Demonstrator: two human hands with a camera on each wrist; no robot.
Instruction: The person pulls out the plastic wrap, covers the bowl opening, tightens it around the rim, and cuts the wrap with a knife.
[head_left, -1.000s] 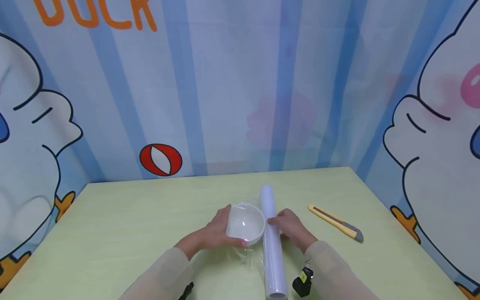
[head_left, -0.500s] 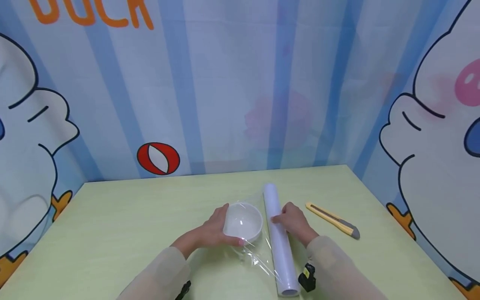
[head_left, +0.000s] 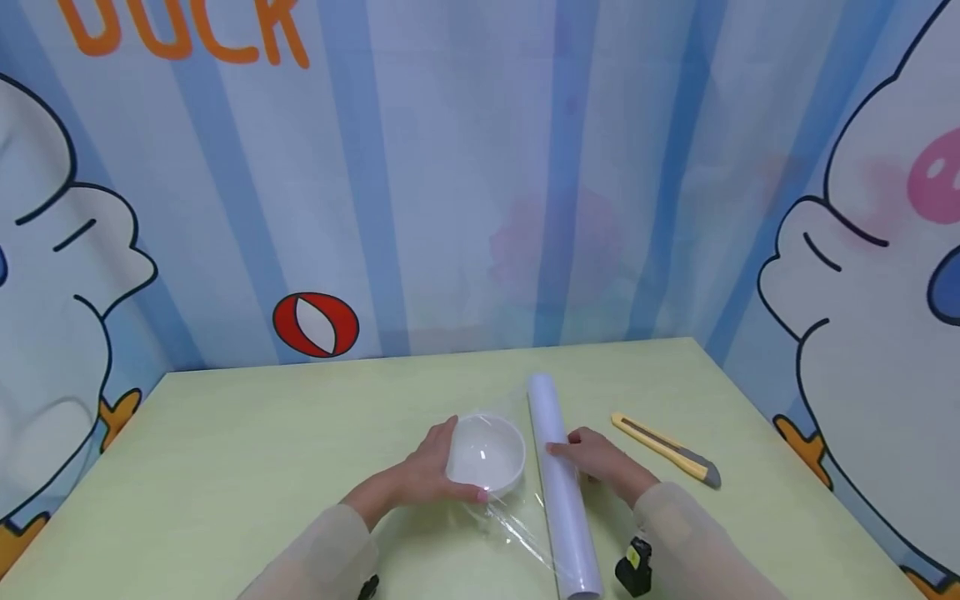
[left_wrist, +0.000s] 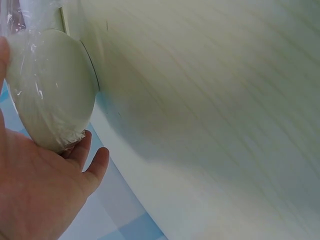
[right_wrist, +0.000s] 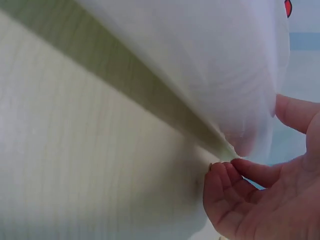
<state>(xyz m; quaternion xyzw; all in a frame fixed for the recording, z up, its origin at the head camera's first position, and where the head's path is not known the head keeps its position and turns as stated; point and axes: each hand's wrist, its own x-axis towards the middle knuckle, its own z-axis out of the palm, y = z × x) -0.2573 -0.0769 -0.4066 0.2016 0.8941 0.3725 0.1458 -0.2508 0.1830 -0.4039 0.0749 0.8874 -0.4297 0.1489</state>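
Note:
A white bowl (head_left: 487,457) stands near the middle of the table, with clear plastic wrap (head_left: 517,529) stretched over and around it. My left hand (head_left: 431,471) holds the bowl from the left, thumb at the near side and fingers round the far side. In the left wrist view, crinkled film clings to the bowl (left_wrist: 60,90) above my palm. To the right lies a long roll of plastic wrap (head_left: 558,492), joined to the bowl by the film. My right hand (head_left: 600,458) grips this roll, thumb on top and fingertips tucked at its lower right side (right_wrist: 245,125).
A yellow utility knife (head_left: 667,450) with a grey end lies right of the roll on the pale green table (head_left: 300,450). Behind the table hangs a blue striped cloth backdrop (head_left: 450,167) with cartoon ducks at both sides.
The roll has shifted a little to the right, away from the bowl, and the film between them shows more. My right hand has moved right with it; my left hand stays on the bowl.

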